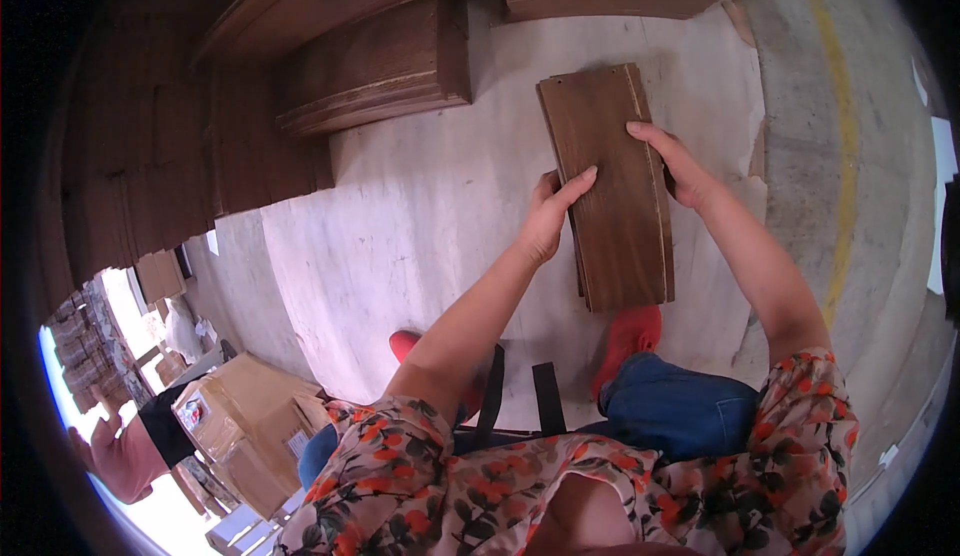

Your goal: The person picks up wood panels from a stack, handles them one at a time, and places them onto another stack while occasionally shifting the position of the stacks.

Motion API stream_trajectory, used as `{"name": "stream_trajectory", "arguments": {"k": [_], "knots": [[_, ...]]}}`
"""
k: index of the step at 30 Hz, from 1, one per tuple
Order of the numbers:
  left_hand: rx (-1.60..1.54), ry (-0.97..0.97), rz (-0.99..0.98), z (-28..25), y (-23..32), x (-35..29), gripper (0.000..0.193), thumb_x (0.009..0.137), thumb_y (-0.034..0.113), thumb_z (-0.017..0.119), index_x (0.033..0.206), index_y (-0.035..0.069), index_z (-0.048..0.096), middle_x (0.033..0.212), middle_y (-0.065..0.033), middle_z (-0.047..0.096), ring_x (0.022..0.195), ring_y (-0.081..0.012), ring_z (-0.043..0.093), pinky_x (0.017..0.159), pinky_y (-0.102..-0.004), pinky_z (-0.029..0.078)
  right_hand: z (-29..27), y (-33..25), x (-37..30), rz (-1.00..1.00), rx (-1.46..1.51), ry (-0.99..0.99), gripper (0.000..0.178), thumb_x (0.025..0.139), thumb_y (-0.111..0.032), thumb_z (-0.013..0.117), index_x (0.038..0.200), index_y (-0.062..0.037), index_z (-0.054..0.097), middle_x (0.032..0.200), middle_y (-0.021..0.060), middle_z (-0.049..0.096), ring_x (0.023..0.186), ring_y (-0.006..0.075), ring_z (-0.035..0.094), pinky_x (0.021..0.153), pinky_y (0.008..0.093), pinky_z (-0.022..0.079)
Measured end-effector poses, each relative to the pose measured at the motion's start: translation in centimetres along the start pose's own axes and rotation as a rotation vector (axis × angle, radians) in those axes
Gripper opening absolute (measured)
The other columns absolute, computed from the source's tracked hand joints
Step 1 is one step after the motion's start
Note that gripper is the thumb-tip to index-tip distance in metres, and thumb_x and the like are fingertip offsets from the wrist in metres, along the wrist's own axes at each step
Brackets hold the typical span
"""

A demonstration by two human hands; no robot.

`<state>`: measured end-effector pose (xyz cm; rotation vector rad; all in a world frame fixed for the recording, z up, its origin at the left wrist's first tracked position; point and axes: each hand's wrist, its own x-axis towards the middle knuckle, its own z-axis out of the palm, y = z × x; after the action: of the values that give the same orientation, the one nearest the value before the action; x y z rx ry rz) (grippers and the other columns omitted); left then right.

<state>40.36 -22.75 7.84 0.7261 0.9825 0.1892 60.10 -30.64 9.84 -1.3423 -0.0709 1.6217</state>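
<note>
Here both hands are gripping a small stack of dark brown wooden boards, holding it out in front of the body above a pale sheet of plywood that is covering the floor. The left hand is clasping the stack's left long edge: its fingers are lying stretched over the top face, pointing up and to the right, while the thumb is wrapping round the edge (the underside of the stack is hidden, so how far the thumb reaches cannot be told). The right hand is closing on the right long edge, with fingertips pressing onto the top face near a pale curved line that is running the length of the top board, and the rest of the hand curling behind the edge. Neither hand is clenched into a fist; both are part-open, pinching the boards between fingers and thumb.

The stack is tilting slightly, its upper end leaning to the left, and thin layers are showing at its lower end. Below it, two red shoes are resting on the plywood. Taller piles of similar curved brown boards are sitting beyond, at the upper left. At the lower left, cardboard boxes are standing near another person's arm.
</note>
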Motion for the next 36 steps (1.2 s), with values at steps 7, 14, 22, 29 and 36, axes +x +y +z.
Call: {"name": "stream_trajectory", "arguments": {"k": [7,14,22,29,36], "knots": [[-0.074,-0.071,0.057,-1.0,-0.5,-0.9,0.071,0.076,0.033,0.073,0.123,-0.01,0.042,0.119,-0.0163,0.053,0.114,-0.0222,0.047,0.099,-0.0322,0.034,1.2,-0.3,0.5,-0.003,-0.084,-0.019,0.063,0.077,-0.045,0.067,0.12,-0.0016,0.052,0.115,0.0098,0.057,0.106,0.0189,0.054,0.091,0.0318,0.042],[-0.331,0.022,0.034,-1.9,-0.9,-3.6,0.058,0.076,0.022,0.072,0.12,-0.005,0.047,0.115,-0.0124,0.056,0.11,-0.0224,0.05,0.099,-0.0329,0.034,4.3,-0.8,-0.3,-0.024,-0.289,0.033,0.073,0.071,-0.042,0.071,0.121,0.0054,0.048,0.115,0.0137,0.056,0.106,0.0207,0.053,0.089,0.0322,0.042],[-0.487,-0.006,-0.012,-3.4,-1.4,-3.1,0.035,0.071,0.011,0.068,0.102,-0.004,0.059,0.101,-0.0116,0.062,0.098,-0.023,0.057,0.089,-0.0346,0.043,6.3,-1.7,0.4,-0.117,-0.545,-0.068,0.078,0.068,-0.037,0.076,0.124,0.0061,0.044,0.115,0.0161,0.055,0.107,0.0221,0.053,0.092,0.032,0.042],[-0.444,-0.073,0.004,-4.6,-0.5,-4.5,0.038,0.066,0.006,0.066,0.102,-0.002,0.06,0.097,-0.0118,0.063,0.095,-0.0238,0.059,0.088,-0.0345,0.046,8.5,-1.1,-1.6,-0.336,-0.577,-0.065,0.097,0.058,-0.031,0.08,0.135,0.0023,0.032,0.128,0.0195,0.045,0.12,0.0284,0.043,0.103,0.0348,0.033],[0.113,-0.193,0.41,-1.7,6.8,-7.2,0.089,0.049,0.006,0.08,0.127,0.002,0.037,0.115,-0.0098,0.053,0.107,-0.0232,0.052,0.094,-0.035,0.043,6.8,-4.8,-6.3,-0.641,-0.586,-0.197,0.122,0.049,-0.026,0.084,0.146,-0.0027,0.014,0.144,0.0166,0.03,0.134,0.0274,0.028,0.109,0.0363,0.023]]}}
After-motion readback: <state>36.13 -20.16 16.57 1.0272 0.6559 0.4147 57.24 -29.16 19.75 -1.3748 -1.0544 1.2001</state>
